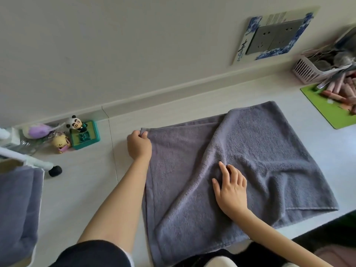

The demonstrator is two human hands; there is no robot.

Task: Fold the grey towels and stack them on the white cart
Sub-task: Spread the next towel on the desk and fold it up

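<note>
I see the left hand (139, 143) pinching the far-left corner of the soft, limp grey terry towel (240, 160) spread on the pale countertop (92, 189), right hand (231, 187) flat on its rumpled middle, so I'd grip corners, since it'll likely sag anywhere else.

A lived-in home: cartoon figurines (76, 125) sit by the worktop's (86, 180) far-left edge, a decorated wall socket (273, 38) above, a pink basket (316, 71) of odds and ends at its far-right corner.
</note>
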